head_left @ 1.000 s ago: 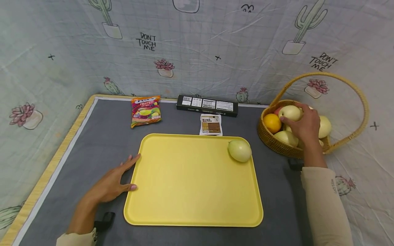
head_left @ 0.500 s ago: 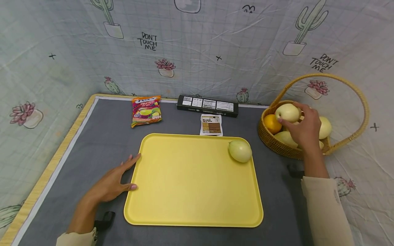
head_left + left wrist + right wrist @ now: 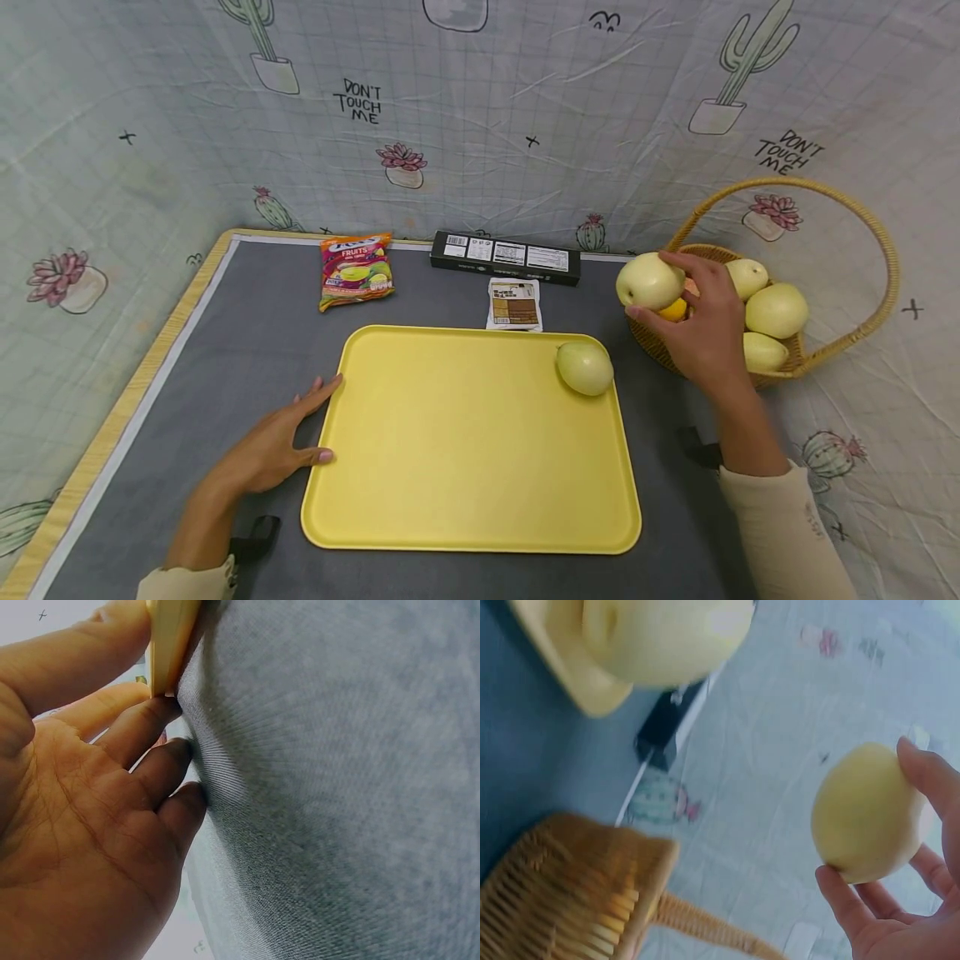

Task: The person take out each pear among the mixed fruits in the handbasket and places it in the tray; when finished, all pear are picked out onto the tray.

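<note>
My right hand [image 3: 708, 329] holds a pale yellow pear [image 3: 649, 282] between thumb and fingers, above the left rim of a wicker basket [image 3: 654, 346]. In the right wrist view, the right hand [image 3: 911, 922] grips that pear [image 3: 870, 814], clear of other things. Another pale pear [image 3: 584, 368] lies at the upper right corner of a yellow tray [image 3: 472, 442]. My left hand [image 3: 262, 450] rests at the tray's left edge, thumb and forefinger spread and touching the rim. In the left wrist view, the left hand's [image 3: 97, 810] fingertips meet the grey cloth beside the tray edge [image 3: 166, 652].
Several pale fruits [image 3: 777, 310] and an orange [image 3: 673, 311] lie in the basket, whose tall handle [image 3: 873, 217] arches up at right. Behind the tray lie a colourful fruit candy bag [image 3: 356, 271], a black box [image 3: 505, 257] and a small brown-and-white packet [image 3: 513, 304].
My right hand has lifted the pear from among the basket's fruits and carried it left, past the basket's left rim. The left hand and the tray have stayed in place.
</note>
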Demonstrator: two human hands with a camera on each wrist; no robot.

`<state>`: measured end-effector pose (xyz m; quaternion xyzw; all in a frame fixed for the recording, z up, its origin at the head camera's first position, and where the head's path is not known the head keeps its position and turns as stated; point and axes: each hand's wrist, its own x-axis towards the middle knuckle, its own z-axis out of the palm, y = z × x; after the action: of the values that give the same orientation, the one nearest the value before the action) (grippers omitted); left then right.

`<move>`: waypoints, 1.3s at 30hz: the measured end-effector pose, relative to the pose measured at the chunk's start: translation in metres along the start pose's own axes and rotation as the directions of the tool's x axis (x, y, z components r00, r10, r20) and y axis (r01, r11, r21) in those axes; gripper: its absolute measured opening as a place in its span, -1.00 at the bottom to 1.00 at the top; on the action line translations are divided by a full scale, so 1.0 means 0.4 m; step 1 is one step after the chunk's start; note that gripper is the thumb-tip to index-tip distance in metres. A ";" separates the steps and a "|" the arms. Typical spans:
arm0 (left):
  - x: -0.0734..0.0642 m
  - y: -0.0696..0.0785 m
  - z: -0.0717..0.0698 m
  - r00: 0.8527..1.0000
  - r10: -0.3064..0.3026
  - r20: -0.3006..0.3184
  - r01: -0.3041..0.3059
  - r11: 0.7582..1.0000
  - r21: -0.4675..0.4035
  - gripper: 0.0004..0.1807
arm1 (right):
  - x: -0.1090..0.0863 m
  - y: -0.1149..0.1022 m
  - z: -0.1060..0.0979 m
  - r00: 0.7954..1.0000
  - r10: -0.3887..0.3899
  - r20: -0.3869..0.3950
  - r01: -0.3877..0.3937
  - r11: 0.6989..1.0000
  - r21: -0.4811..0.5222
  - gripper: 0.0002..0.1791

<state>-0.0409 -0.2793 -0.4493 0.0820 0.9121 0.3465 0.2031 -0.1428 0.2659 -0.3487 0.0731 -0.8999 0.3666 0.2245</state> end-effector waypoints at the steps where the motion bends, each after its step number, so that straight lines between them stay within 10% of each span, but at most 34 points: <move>1: 0.000 0.000 0.000 1.000 0.001 -0.001 -0.001 1.000 0.000 0.25 | -0.006 -0.008 0.008 1.000 -0.016 0.008 0.016 1.000 0.009 -0.16; 19: -0.002 0.002 -0.004 1.000 0.006 -0.006 -0.006 1.000 -0.002 0.23 | -0.077 -0.100 0.128 0.969 -0.189 0.157 0.169 0.976 0.135 -0.12; 39: 0.001 0.004 -0.004 1.000 -0.005 -0.004 0.005 1.000 0.002 0.23 | -0.131 -0.148 0.282 0.893 -0.087 0.441 -0.010 0.977 0.212 -0.14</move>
<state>-0.0419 -0.2790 -0.4472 0.0792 0.9131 0.3450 0.2021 -0.1182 0.1432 -0.4068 0.1965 -0.8823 0.4277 0.0098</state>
